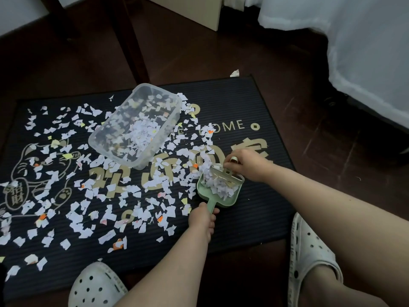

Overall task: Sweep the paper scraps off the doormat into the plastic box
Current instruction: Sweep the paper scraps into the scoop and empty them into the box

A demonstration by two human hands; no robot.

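A black doormat [250, 100] with gold print lies on the dark floor, strewn with several white, yellow and orange paper scraps [84, 196]. A clear plastic box [104, 138] sits on the mat's upper middle, partly filled with scraps. My left hand [202, 218] grips the handle of a small green dustpan [200, 189] lying on the mat, loaded with scraps. My right hand [243, 162] holds a small brush [230, 175] at the dustpan's mouth, its bristles among the scraps.
My two white clogs [95, 286] [309, 255] stand at the mat's near edge. A white bedsheet [365, 52] hangs at the upper right. Dark furniture legs [130, 41] and a beige box [199, 12] stand behind the mat. One scrap [235, 73] lies on the floor beyond the mat.
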